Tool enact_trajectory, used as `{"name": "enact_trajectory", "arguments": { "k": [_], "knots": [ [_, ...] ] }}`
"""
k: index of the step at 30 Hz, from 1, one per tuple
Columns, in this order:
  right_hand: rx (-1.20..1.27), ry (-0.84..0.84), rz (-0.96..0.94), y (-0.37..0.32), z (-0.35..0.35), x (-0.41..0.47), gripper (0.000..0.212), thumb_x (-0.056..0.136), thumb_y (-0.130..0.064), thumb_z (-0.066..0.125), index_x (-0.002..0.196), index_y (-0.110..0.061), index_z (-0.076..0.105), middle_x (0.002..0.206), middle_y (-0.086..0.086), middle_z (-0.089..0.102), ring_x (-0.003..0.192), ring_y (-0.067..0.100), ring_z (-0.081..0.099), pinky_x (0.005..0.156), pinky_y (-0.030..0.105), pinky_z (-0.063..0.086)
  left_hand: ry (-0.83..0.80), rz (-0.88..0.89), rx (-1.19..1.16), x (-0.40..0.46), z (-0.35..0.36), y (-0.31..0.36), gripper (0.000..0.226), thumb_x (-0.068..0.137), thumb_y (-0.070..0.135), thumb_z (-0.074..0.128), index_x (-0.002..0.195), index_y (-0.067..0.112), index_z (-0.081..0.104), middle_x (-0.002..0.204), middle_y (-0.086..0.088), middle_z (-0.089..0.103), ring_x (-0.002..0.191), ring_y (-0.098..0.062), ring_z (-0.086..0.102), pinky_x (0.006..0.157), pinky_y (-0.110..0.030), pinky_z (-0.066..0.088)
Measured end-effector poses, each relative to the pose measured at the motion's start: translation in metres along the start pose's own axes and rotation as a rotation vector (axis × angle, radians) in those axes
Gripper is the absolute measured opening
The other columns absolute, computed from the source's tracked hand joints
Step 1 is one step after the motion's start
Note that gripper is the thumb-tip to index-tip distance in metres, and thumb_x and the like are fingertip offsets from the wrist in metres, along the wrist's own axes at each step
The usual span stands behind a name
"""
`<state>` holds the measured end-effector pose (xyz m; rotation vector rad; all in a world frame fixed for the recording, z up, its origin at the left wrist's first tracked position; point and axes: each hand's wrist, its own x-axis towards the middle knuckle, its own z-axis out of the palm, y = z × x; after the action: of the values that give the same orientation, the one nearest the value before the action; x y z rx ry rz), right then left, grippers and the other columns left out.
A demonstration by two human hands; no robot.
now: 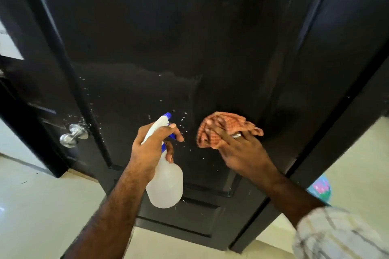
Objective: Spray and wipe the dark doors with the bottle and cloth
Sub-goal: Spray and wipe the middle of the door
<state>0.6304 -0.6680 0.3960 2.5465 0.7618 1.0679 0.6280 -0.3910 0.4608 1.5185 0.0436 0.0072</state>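
The left hand grips the neck of a translucent white spray bottle, its fingers curled round the blue trigger and the blue nozzle aimed at the dark door. Droplets speckle the panel ahead of the nozzle and near the silver knob on the left. Just to the right, the right hand presses an orange checked cloth flat against the door, fingers spread wide over it, a ring on one; pale floor lies below
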Motion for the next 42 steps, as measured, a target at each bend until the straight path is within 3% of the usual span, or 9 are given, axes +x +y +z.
{"name": "enact_trajectory", "arguments": {
  "k": [3,8,16,23,25,29,33,39,42],
  "knots": [
    [-0.158,0.070,0.114,0.025,-0.020,0.020,0.040,0.107,-0.029,0.057,0.146,-0.020,0.066,0.177,0.005,0.027,0.163,0.034,0.027,0.109,0.058,0.038,0.008,0.010,-0.001,0.007,-0.017,-0.001,0.039,0.100,0.030,0.066,0.129,0.006,0.059,0.092,-0.007,0.079,0.051,-0.019,0.059,0.054,-0.034,0.058],
    [-0.109,0.269,0.401,0.002,-0.036,0.115,0.057,0.112,-0.039,0.050,0.165,-0.018,0.042,0.176,0.008,0.024,0.164,0.039,0.020,0.129,0.064,0.012,0.045,-0.003,0.001,0.009,-0.027,-0.001,0.047,0.092,0.039,0.070,0.128,0.009,0.060,0.092,-0.006,0.078,0.053,-0.016,0.061,0.055,-0.033,0.057],
    [-0.001,-0.028,0.036,-0.042,0.026,0.031,0.053,0.104,-0.024,0.059,0.157,-0.022,0.053,0.179,0.000,0.020,0.151,0.029,0.049,0.105,0.055,0.047,0.032,-0.019,0.016,0.021,-0.052,-0.007,0.042,0.093,0.038,0.070,0.122,0.008,0.064,0.095,-0.007,0.078,0.054,-0.018,0.060,0.057,-0.034,0.057],
    [-0.110,0.228,0.500,-0.039,-0.011,0.132,0.061,0.112,-0.043,0.052,0.166,-0.018,0.039,0.176,0.008,0.019,0.164,0.038,0.016,0.123,0.070,0.020,-0.019,-0.015,0.041,0.051,-0.085,-0.013,0.054,0.086,0.047,0.065,0.122,0.008,0.064,0.095,-0.004,0.078,0.056,-0.020,0.063,0.059,-0.034,0.060],
    [-0.092,0.219,0.498,-0.057,-0.005,0.165,0.059,0.113,-0.042,0.048,0.166,-0.016,0.040,0.176,0.009,0.013,0.164,0.039,0.012,0.128,0.065,0.008,-0.041,-0.018,0.047,0.058,-0.090,-0.012,0.056,0.084,0.049,0.065,0.122,0.008,0.064,0.096,-0.004,0.078,0.055,-0.020,0.063,0.060,-0.035,0.060],
    [-0.083,0.074,0.241,-0.095,0.039,0.155,0.044,0.110,-0.031,0.049,0.150,-0.018,0.062,0.178,0.006,0.019,0.162,0.036,0.027,0.114,0.056,0.032,-0.055,-0.020,0.057,0.071,-0.107,-0.011,0.051,0.082,0.049,0.064,0.117,0.012,0.067,0.095,-0.003,0.078,0.053,-0.018,0.061,0.061,-0.033,0.061],
    [-0.116,-0.024,0.156,-0.097,0.050,0.091,0.061,0.097,-0.027,0.069,0.156,-0.025,0.056,0.176,0.002,0.029,0.159,0.030,0.038,0.108,0.058,0.043,-0.086,-0.023,0.046,0.088,-0.130,-0.009,0.048,0.084,0.048,0.064,0.115,0.012,0.067,0.094,-0.003,0.078,0.052,-0.018,0.061,0.059,-0.032,0.061],
    [-0.167,0.173,0.515,-0.076,0.011,0.171,0.060,0.110,-0.043,0.056,0.163,-0.015,0.045,0.176,0.014,0.016,0.165,0.042,0.008,0.127,0.066,0.003,-0.116,0.008,0.052,0.113,-0.165,-0.002,0.038,0.093,0.039,0.068,0.115,0.008,0.066,0.096,-0.007,0.078,0.052,-0.020,0.061,0.057,-0.032,0.059],
    [-0.165,0.196,0.410,-0.110,0.027,0.230,0.056,0.111,-0.041,0.054,0.161,-0.017,0.048,0.175,0.012,0.018,0.163,0.042,0.013,0.127,0.064,0.007,-0.126,0.019,0.038,0.118,-0.176,0.004,0.040,0.092,0.039,0.068,0.114,0.006,0.067,0.096,-0.008,0.078,0.051,-0.020,0.059,0.057,-0.031,0.058]
  ]
}}
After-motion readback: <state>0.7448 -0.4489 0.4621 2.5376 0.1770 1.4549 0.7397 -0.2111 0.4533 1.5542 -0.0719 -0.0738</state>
